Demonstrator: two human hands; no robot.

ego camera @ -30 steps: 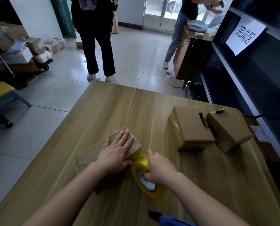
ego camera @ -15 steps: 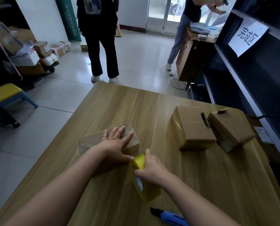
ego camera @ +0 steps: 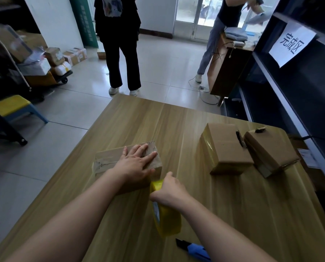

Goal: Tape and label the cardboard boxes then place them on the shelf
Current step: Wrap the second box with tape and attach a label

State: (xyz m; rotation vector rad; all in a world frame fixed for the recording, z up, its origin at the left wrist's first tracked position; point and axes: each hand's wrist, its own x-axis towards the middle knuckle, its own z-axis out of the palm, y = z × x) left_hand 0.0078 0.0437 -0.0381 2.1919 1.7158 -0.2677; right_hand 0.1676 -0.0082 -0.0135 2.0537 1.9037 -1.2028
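Cardboard box (ego camera: pixel 108 157) is lying flat on the counter (ego camera: pixel 139 120), directly under the left grip (ego camera: pixel 135 165), which is spreading straight fingers across the lid and pressing down. By my reading that is keeping the flaps closed and stopping the box from sliding while tape is going on. Just behind and to the right of it, the right grip (ego camera: pixel 169 191) is curling round the top of the yellow tape roll (ego camera: pixel 167 222), holding it on edge with its upper rim right at the near corner of the box. That angle looks chosen so the strip is running straight along the seam, though whether a strip is actually bridging roll and box is too hard to tell from here. A glossy band is showing on the lid beyond the left grip's fingertips. Close behind the right grip, a blue utility knife (ego camera: pixel 195 251) is waiting on the counter, handy for the cut. Well ahead and to the right of the right grip, two more boxes (ego camera: pixel 226 148) are sitting side by side, touching or nearly so, the nearer one showing shiny tape down its left face. Further right again, the dark shelf (ego camera: pixel 282 87) is carrying a white paper sign (ego camera: pixel 292 44), and none of these boxes is sitting on it yet. So the taping stage is what is happening here, with labelling and shelving left to come.
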